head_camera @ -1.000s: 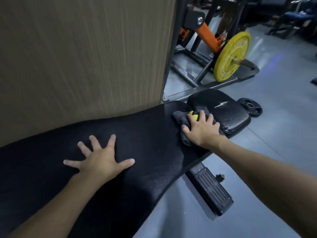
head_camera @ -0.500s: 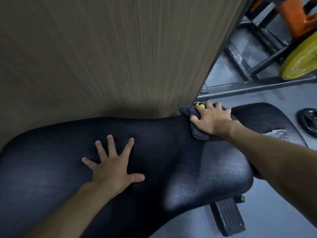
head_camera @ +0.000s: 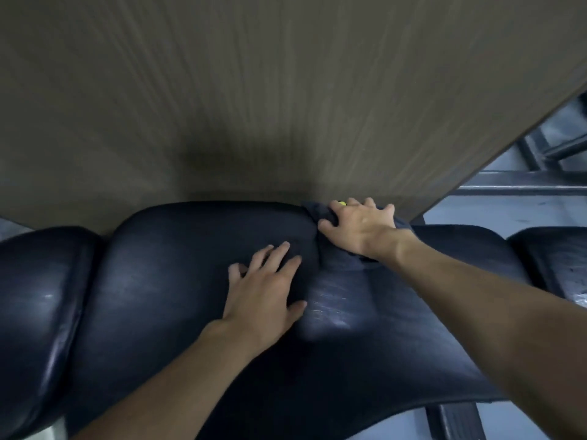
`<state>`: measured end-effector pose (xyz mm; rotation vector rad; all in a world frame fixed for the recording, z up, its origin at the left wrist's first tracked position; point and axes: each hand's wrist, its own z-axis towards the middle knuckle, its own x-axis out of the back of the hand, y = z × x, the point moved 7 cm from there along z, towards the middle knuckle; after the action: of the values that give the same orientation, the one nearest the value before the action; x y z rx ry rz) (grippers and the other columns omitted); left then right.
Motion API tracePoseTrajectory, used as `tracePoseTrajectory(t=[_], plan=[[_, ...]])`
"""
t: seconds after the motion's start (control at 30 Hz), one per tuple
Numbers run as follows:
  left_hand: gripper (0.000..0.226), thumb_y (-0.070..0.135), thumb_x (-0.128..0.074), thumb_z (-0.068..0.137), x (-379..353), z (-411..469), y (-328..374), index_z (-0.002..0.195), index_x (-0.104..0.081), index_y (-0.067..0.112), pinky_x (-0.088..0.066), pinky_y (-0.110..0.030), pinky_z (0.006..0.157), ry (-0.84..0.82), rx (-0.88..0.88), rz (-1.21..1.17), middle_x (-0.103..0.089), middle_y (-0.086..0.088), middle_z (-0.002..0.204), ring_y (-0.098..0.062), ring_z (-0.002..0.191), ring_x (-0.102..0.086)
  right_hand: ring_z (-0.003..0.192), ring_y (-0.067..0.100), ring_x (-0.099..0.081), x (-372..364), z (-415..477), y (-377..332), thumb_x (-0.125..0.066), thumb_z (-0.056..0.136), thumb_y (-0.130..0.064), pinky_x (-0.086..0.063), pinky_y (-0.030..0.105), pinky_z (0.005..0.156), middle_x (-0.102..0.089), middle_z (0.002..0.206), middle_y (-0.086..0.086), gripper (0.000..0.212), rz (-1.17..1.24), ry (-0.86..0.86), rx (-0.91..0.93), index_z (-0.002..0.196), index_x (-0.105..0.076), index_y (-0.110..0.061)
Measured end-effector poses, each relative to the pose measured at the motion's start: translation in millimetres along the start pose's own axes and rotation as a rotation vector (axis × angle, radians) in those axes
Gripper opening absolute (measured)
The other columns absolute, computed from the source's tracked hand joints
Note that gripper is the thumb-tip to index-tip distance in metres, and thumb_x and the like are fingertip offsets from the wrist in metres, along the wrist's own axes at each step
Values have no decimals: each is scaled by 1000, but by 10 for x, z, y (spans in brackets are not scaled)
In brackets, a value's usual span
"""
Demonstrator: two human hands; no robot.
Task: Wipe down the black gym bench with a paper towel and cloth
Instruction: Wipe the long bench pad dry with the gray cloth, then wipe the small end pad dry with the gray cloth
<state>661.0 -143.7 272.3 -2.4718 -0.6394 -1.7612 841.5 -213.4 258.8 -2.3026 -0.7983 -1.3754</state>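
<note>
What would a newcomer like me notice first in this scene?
A glossy black bench fills the lower half of the view, with two bare arms reaching across it. The right hand presses a dark cloth at the bench's far edge, right up against a big wood-grain panel. The left hand rests flat, fingers spread, on the middle of the bench.

left hand (head_camera: 263, 290) flat, right hand (head_camera: 357, 227) pressing
</note>
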Motion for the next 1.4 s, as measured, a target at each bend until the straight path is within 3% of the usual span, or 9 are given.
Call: tracePoseTrajectory(t=[0.23, 0.4, 0.6, 0.73, 0.83, 0.93, 1.13, 1.3, 1.4], plan=[[70, 61, -48, 90, 72, -374, -1055, 151, -23, 38, -10, -48, 118, 101, 24, -10, -2, 2, 164, -14, 150, 1, 126, 33, -39, 102, 198, -808, -28, 89, -60, -30, 56, 94, -48, 136, 2, 52, -2, 66, -1, 130, -47, -32], [65, 59, -46, 91, 22, -690, -1561, 150, -28, 35, -10, -43, 120, 134, 71, -74, -6, -1, 164, -17, 150, -1, 130, 34, -31, 161, 274, -1801, -29, 89, -61, -27, 62, 98, -43, 138, 1, 59, -65, 145, 151, 142, -36, -38], [59, 56, -43, 83, -80, -1117, -2023, 134, -53, 29, -36, -45, 109, 170, 144, -91, -42, -7, 150, -22, 138, -38, 143, 38, -12, 125, 170, -3217, -32, 89, -63, -17, 69, 104, -23, 158, -3, 62, -93, 209, 417, 148, -30, -43], [49, 51, -44, 81, -63, -1391, -2282, 120, -60, 26, -37, -46, 104, 235, 228, -73, -51, -6, 131, -24, 126, -45, 147, 39, -2, -38, -44, -3839, -31, 91, -62, -10, 73, 105, -20, 160, -2, 59, -233, 187, 580, 144, -43, -37], [39, 40, -48, 76, -80, -1634, -2561, 108, -56, 21, -36, -48, 100, 268, 400, -123, -49, -7, 124, -27, 117, -46, 146, 37, 0, -60, -138, -3888, -32, 92, -59, -10, 74, 106, -22, 158, -4, 57, -243, 182, 580, 140, -47, -34], [40, 29, -32, 75, -71, -1775, -2631, 105, -53, 12, -42, -46, 98, 328, 440, -291, -52, -12, 120, -32, 112, -51, 147, 35, 2, -139, -318, -3887, -33, 92, -57, -10, 73, 107, -21, 158, -6, 54, -271, 181, 612, 139, -47, -34], [52, -6, -44, 82, -34, -1920, -2625, 131, -41, 11, -37, -27, 94, 411, 590, -756, -50, -6, 122, -21, 115, -49, 148, 36, 3, -372, -784, -3885, -36, 92, -57, -11, 72, 108, -17, 160, -4, 55, -284, 221, 743, 142, -44, -35], [49, -11, -45, 84, -164, -2073, -2454, 130, -41, 5, -33, -16, 85, 527, 633, -821, -52, -6, 118, -21, 109, -53, 148, 39, -1, -619, -1237, -3720, -40, 89, -54, -9, 72, 108, -19, 161, -2, 55, -204, 274, 887, 143, -43, -41], [54, -11, -42, 84, -279, -2155, -2202, 135, -42, 6, -34, -20, 93, 520, 650, -777, -50, -13, 129, -25, 116, -51, 147, 38, -1, -790, -1533, -3488, -42, 90, -55, -9, 72, 108, -17, 161, -3, 55, -230, 281, 1002, 144, -40, -44]])
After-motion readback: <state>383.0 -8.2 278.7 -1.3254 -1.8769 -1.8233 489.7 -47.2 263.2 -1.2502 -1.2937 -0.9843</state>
